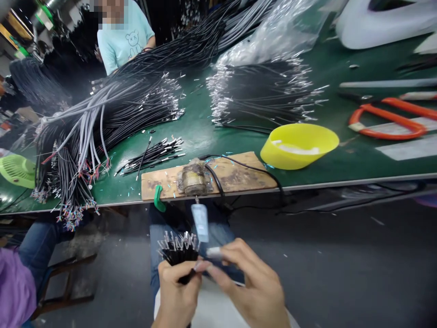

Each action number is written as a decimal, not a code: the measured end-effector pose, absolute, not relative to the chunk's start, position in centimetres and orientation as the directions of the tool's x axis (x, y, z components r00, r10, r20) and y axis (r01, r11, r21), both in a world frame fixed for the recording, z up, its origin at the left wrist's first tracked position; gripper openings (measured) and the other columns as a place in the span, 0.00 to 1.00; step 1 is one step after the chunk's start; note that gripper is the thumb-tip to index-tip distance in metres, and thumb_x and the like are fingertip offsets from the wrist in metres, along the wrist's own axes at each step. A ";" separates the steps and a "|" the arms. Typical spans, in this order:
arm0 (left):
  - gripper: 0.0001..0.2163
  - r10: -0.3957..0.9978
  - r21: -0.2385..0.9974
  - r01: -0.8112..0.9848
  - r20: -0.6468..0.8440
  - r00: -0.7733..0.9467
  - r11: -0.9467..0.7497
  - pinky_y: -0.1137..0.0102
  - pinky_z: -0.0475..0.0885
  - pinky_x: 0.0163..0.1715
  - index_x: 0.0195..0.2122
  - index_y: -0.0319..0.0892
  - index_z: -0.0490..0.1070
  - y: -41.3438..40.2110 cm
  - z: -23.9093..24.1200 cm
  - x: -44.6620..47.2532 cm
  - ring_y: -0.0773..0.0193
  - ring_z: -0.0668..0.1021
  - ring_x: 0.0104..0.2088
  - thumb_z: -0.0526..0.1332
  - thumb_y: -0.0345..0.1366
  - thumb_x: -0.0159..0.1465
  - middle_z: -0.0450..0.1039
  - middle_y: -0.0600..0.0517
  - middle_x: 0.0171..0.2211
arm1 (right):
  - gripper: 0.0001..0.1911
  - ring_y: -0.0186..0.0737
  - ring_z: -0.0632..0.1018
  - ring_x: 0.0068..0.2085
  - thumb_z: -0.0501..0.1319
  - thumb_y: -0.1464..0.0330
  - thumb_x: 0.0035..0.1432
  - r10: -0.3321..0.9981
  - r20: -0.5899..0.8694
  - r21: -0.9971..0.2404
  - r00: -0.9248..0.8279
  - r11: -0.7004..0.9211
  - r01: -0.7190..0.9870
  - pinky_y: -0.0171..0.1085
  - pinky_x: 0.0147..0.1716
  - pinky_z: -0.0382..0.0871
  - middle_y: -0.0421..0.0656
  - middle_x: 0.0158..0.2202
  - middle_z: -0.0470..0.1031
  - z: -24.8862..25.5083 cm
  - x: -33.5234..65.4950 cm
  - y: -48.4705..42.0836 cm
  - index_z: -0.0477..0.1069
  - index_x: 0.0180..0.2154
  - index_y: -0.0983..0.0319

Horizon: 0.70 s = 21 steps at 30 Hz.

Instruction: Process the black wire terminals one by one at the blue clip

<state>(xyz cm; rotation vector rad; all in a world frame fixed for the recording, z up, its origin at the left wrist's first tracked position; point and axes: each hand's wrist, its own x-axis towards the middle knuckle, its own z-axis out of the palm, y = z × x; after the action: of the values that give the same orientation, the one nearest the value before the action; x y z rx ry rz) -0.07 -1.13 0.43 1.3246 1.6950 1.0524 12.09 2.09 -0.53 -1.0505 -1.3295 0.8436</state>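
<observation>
Cable bundle [177, 255] in front of the desk [194, 109]
The left hand [179, 289] has fingers clenched around the bundle; the right hand [256, 284] is just beside it, its fingers' grip cannot be told.

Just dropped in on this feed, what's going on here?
A person's left hand grips a bundle of black cables, silvery tips up. Their right hand has its fingers at the left thumb; whether it pinches a cable is too blurred to tell. Beyond the hands, a wooden board lies along the edge of the green table, with a yellow container to its right and more cables behind it.
</observation>
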 end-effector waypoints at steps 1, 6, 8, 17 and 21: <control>0.11 0.980 0.912 0.389 -0.061 -0.188 0.131 0.68 0.74 0.29 0.23 0.45 0.81 -1.2 0.3 0.1 0.58 0.78 0.24 0.60 0.39 0.55 0.78 0.50 0.20 | 0.03 0.38 0.69 0.22 0.64 0.67 0.51 0.919 0.394 -0.914 0.026 0.389 0.112 0.36 0.22 0.64 0.40 0.20 0.69 -0.3 11.9 1.9 0.73 0.27 0.59; 0.08 0.970 0.881 0.439 -0.083 -0.227 0.178 0.70 0.71 0.24 0.19 0.44 0.79 -1.9 -0.4 0.5 0.64 0.72 0.16 0.62 0.33 0.50 0.75 0.53 0.15 | 0.09 0.36 0.69 0.21 0.58 0.73 0.55 0.901 0.430 -0.898 -0.053 0.433 0.079 0.37 0.25 0.67 0.39 0.19 0.67 0.1 11.6 1.7 0.68 0.23 0.59; 0.06 0.962 0.871 0.448 -0.087 -0.261 0.200 0.68 0.71 0.25 0.20 0.44 0.79 -2.1 -0.6 0.4 0.62 0.73 0.17 0.62 0.31 0.48 0.76 0.53 0.17 | 0.11 0.36 0.69 0.21 0.57 0.73 0.56 0.910 0.411 -0.908 -0.049 0.413 0.065 0.36 0.23 0.66 0.39 0.19 0.66 0.0 11.7 1.8 0.66 0.22 0.59; 0.15 0.932 0.924 0.229 -0.240 -0.273 0.305 0.71 0.67 0.17 0.18 0.43 0.74 -2.1 -0.2 0.1 0.65 0.69 0.14 0.59 0.47 0.55 0.67 0.53 0.12 | 0.11 0.38 0.67 0.23 0.56 0.77 0.55 0.873 0.470 -0.881 0.128 0.457 0.119 0.38 0.25 0.63 0.39 0.19 0.64 -0.3 10.4 1.7 0.66 0.23 0.59; 0.25 0.938 0.937 0.148 -0.283 -0.201 0.315 0.74 0.59 0.13 0.18 0.39 0.70 -1.6 -0.1 0.2 0.71 0.61 0.11 0.53 0.57 0.57 0.56 0.56 0.09 | 0.15 0.38 0.69 0.24 0.56 0.66 0.59 0.959 0.279 -0.948 -0.047 0.268 -0.174 0.36 0.24 0.64 0.41 0.21 0.66 -1.6 10.7 2.3 0.69 0.21 0.61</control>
<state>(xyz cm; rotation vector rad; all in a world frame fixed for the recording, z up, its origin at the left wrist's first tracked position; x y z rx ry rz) 0.16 -1.59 -0.13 1.0118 1.6014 1.0099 10.71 2.32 -1.58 -0.8493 -1.2560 1.1267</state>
